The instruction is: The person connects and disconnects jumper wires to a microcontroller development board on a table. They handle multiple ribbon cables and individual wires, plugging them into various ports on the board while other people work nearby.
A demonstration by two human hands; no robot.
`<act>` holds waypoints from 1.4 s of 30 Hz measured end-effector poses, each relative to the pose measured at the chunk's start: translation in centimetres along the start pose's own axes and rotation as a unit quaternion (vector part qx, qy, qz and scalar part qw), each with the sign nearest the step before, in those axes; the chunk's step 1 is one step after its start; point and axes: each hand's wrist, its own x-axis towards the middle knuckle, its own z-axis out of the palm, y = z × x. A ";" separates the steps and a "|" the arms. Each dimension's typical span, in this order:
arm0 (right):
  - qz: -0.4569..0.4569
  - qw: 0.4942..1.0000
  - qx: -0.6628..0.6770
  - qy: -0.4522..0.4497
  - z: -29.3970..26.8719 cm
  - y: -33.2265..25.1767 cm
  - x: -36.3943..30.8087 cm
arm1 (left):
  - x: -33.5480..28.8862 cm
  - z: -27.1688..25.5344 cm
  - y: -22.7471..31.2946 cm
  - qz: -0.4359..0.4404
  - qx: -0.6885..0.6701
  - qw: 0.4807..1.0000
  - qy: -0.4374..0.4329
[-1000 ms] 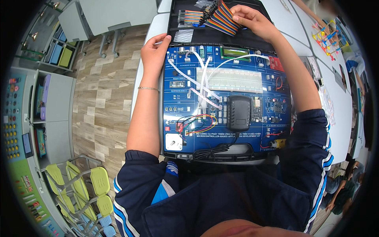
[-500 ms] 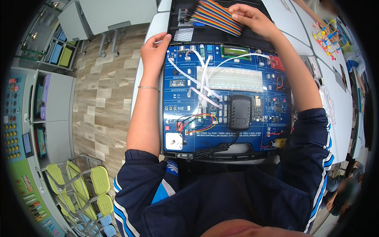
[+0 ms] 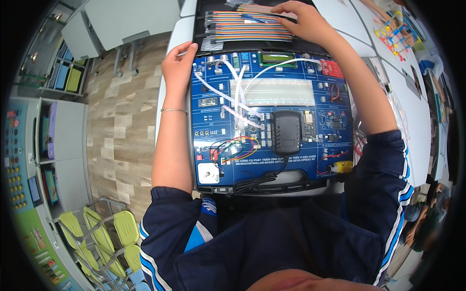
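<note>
Flat, rainbow-striped ribbon jumper cables (image 3: pixel 252 34) with black connector ends lie in the black lid (image 3: pixel 310 46) of an opened case. Over their right end is my right hand (image 3: pixel 308 24), its thumb and forefinger apart and touching the strips. My left hand (image 3: pixel 178 63) is at the lid's left edge near the hinge, with thumb and bent fingers closed on that edge. In the case's base sits a blue microcontroller kit board (image 3: pixel 301 169) carrying a white breadboard (image 3: pixel 272 92), white plug-in cables (image 3: pixel 238 92) and a black power adapter (image 3: pixel 286 132).
A coiled black cord (image 3: pixel 255 184) lies along the board's front edge. White tables (image 3: pixel 405 121) stand to the right, bearing a colourful stick model (image 3: pixel 395 39) and clear bags. At left are a grey cabinet (image 3: pixel 70 140) and folded green chairs (image 3: pixel 104 237). Other people are at far right.
My right hand has lowered the raised ribbon jumper cables, which now lie flat across the lid. The left hand keeps its place at the lid edge. The whole view has shifted slightly.
</note>
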 end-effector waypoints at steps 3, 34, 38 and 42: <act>0.266 0.943 0.156 -0.127 -6.2 -2.1 -1.7 | -0.2 -0.2 0.3 -0.011 -0.006 1.000 0.002; 0.368 0.893 0.223 -0.134 -7.4 -5.4 -9.9 | -0.1 0.0 0.6 0.002 0.006 1.000 -0.005; 0.369 0.891 0.226 -0.135 -7.3 -5.3 -9.9 | -0.2 -0.1 0.8 0.005 0.003 1.000 -0.005; 0.366 0.893 0.228 -0.129 -7.2 -5.3 -10.0 | -0.3 -0.1 1.0 0.006 0.005 1.000 -0.007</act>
